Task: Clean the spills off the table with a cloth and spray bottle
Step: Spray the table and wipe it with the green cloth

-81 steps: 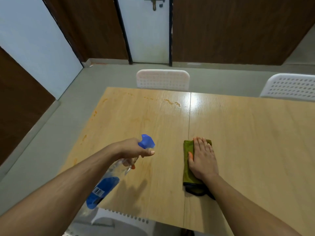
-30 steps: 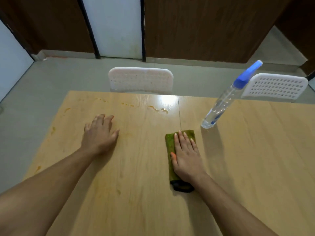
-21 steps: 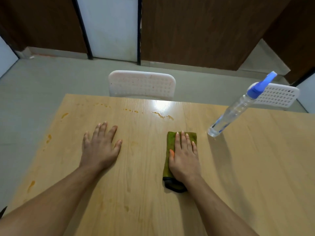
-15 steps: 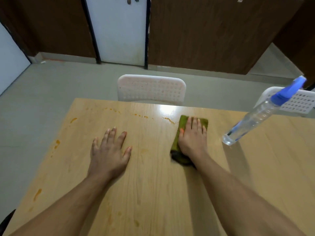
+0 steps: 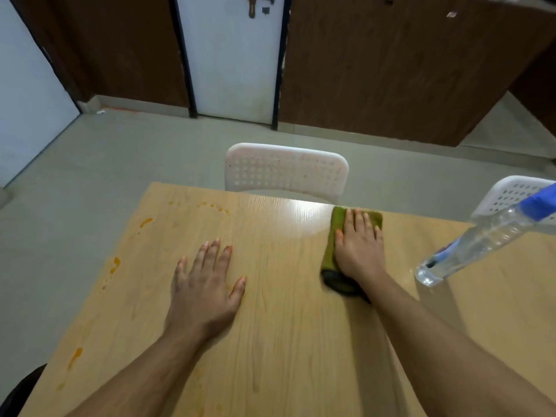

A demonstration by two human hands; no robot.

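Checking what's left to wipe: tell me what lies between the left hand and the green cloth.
In the head view, only bare wooden table with a light glare lies between the left hand and the green cloth.

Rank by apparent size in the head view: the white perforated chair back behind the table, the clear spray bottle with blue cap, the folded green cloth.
1. White perforated chair back, largest.
2. Clear spray bottle with blue cap, though cropped at the frame edge.
3. Folded green cloth, smallest, partly covered by the right hand.

Bare forearms, no sleeves, orange-tinted nails
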